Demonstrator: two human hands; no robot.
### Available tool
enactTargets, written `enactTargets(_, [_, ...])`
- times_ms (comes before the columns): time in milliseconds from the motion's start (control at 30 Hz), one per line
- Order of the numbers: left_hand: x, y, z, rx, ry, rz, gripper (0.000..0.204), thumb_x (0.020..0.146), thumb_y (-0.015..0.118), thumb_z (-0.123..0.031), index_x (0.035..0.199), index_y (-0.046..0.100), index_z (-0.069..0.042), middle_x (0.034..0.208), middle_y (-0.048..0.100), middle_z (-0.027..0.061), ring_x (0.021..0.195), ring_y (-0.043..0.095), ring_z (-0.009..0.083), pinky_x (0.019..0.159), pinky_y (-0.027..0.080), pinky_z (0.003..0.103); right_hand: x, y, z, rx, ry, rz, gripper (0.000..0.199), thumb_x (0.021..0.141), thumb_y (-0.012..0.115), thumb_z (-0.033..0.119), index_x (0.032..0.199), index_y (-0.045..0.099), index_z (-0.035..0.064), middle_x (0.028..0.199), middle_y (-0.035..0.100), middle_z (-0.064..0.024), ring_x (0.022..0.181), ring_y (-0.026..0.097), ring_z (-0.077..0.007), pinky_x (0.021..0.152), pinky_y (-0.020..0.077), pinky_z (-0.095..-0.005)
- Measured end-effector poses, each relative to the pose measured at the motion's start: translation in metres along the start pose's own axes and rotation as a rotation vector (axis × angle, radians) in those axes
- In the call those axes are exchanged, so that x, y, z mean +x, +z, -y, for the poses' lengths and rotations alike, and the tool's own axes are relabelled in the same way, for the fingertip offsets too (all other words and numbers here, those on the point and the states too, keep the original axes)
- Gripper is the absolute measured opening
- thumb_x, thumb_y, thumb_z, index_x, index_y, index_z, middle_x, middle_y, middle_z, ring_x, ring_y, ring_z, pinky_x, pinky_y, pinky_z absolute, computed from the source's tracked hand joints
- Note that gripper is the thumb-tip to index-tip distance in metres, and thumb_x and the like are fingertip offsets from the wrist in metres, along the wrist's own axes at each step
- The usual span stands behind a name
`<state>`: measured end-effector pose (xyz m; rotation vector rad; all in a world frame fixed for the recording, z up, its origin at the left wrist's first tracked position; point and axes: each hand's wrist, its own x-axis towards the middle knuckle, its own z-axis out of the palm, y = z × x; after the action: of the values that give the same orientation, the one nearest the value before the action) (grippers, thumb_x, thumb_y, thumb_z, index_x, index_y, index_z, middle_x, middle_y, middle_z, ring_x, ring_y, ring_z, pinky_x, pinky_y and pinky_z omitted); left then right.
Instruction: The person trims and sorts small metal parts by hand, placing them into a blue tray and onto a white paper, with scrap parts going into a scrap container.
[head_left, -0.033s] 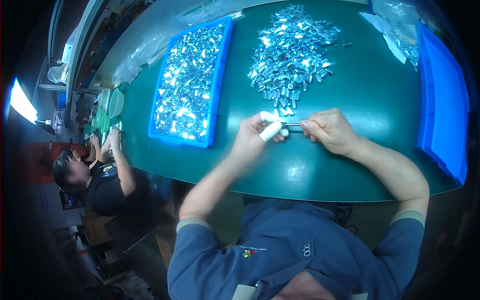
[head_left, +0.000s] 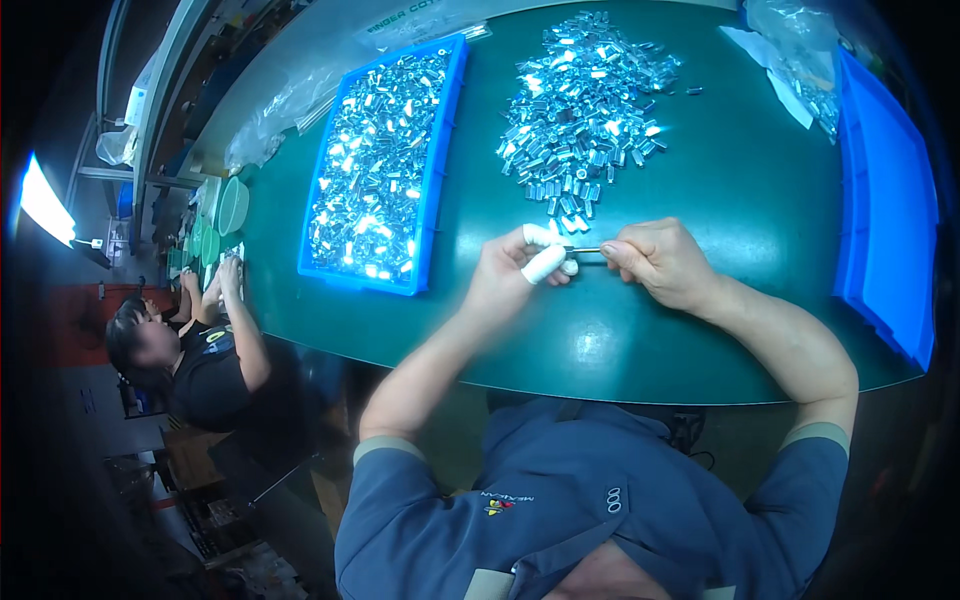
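Metal pin [head_left: 585, 250] pinched between left hand [head_left: 515, 272] white-capped fingers [head_left: 545, 262] and right hand [head_left: 660, 262] fingertips.

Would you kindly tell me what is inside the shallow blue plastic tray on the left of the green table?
The shallow blue plastic tray holds a dense layer of small shiny metal cylinders, filling it nearly edge to edge. They cover the tray's floor, so anything beneath cannot be seen.

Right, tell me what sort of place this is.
Probably a factory assembly or sorting bench: a blue tray full of small shiny metal parts, a loose pile on the green table, and a co-worker alongside.
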<state>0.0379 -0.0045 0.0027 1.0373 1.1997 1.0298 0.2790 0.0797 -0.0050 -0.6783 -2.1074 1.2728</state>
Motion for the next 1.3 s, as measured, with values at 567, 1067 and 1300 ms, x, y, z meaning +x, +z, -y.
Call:
enactTargets(567, [-0.004,0.01,0.012,0.368,0.306,-0.007,0.02,0.096,0.072,0.0,0.115,0.066,0.001,0.113,0.072,0.0111,0.104,0.072,0.0183,0.092,0.059,0.034,0.001,-0.007,0.014,0.297,0.414,0.085,0.038,0.106,0.061,0.03,0.084,0.072,0.0006,0.066,0.067,-0.0023,0.054,0.058,-0.0066,0.05,0.0455,-0.0231])
enactTargets(1067, [-0.011,-0.009,-0.024,0.718,0.404,-0.135,0.019,0.094,0.076,-0.006,0.112,0.071,-0.002,0.105,0.075,0.01,0.095,0.073,0.0168,0.084,0.059,0.032,-0.002,-0.003,0.004,0.334,0.339,0.046,0.022,0.103,0.067,0.023,0.095,0.069,0.0032,0.075,0.067,-0.001,0.063,0.058,-0.0058,0.055,0.0451,-0.0232])
enactTargets(1300, [0.024,-0.163,-0.086,0.97,0.444,-0.782,0.015,0.097,0.074,-0.011,0.11,0.073,-0.004,0.093,0.076,0.0043,0.085,0.069,0.009,0.077,0.056,0.027,-0.004,0.003,0.011,0.292,0.307,0.026,0.022,0.102,0.069,0.023,0.093,0.069,0.0035,0.073,0.066,-0.0008,0.061,0.057,-0.0054,0.054,0.0436,-0.0228])
